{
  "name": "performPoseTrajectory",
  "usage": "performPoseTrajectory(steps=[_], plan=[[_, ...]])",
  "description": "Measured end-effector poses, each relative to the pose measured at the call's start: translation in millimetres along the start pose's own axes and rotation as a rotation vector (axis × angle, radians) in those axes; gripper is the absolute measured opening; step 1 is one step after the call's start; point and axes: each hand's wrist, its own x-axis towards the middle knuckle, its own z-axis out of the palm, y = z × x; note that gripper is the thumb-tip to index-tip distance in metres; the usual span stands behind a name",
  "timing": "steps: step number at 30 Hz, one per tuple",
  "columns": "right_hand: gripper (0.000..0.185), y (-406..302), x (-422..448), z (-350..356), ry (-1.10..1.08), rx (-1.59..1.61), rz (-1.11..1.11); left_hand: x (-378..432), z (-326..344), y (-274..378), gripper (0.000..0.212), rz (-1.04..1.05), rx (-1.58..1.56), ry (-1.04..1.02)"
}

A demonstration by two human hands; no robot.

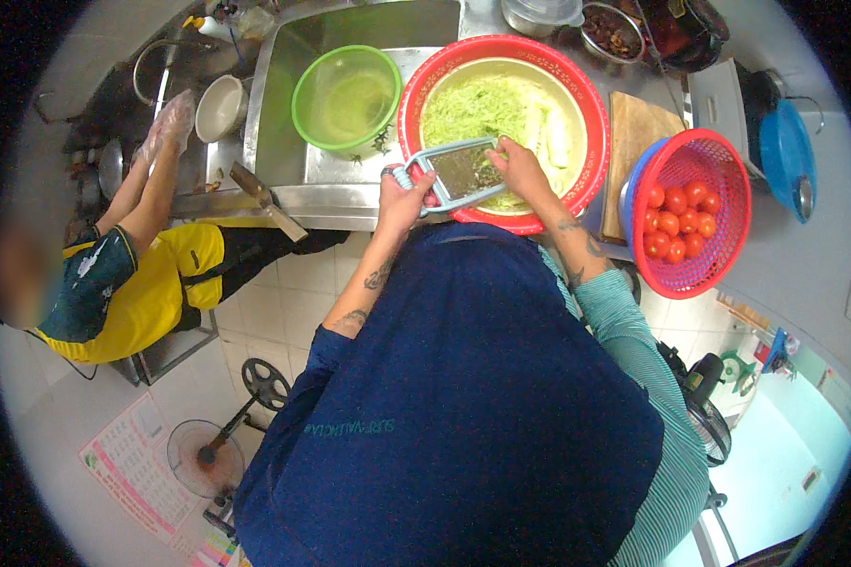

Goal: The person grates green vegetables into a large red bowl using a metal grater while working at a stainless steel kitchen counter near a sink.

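My left hand (pixel 398 202) grips the ridged handle of a pale blue hand grater (pixel 464 172), whose flat metal plate carries bits of green shreds. At the grater's far end is my right hand (pixel 523 169), fingers curled against the plate and frame; whether they pinch a small piece is hidden. Beneath the grater, a cream bowl (pixel 580 124) holds shredded pale green vegetable (pixel 479 103). Several long peeled pieces (pixel 554 138) lie at that bowl's right side. The bowl sits inside a red patterned basin (pixel 596 92).
Left, a green-rimmed basin (pixel 347 96) stands in the steel sink (pixel 294 163). A gloved co-worker (pixel 124 283) works beyond a cleaver-like tool (pixel 266 202). Right are a wooden cutting board (pixel 642 117) and a red colander (pixel 734 191) of tomatoes (pixel 674 201). A bowl of dark pieces (pixel 612 32) stands behind.
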Motion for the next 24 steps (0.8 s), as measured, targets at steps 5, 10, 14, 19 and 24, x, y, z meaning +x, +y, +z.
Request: performPoseTrajectory(steps=[5,10,14,19,24], plan=[[0.032,-5,-2,0,-0.043,-0.011,-0.007,-4,1,4,0.037,0.0,-0.02,-0.004],[0.029,-9,-2,3,-0.09,-0.089,-0.055,-2,2,8,0.037,-0.017,0.005,-0.019],[0.027,-10,-6,1,-0.027,-0.068,-0.044,1,2,2,0.038,0.005,-0.014,-0.009],[0.025,-6,-10,5,0.0,-0.033,-0.054,-2,4,3,0.041,0.011,-0.025,0.008],[0.026,-7,-10,8,0.033,-0.032,-0.029,-1,4,4,0.042,0.001,0.0,0.021]])
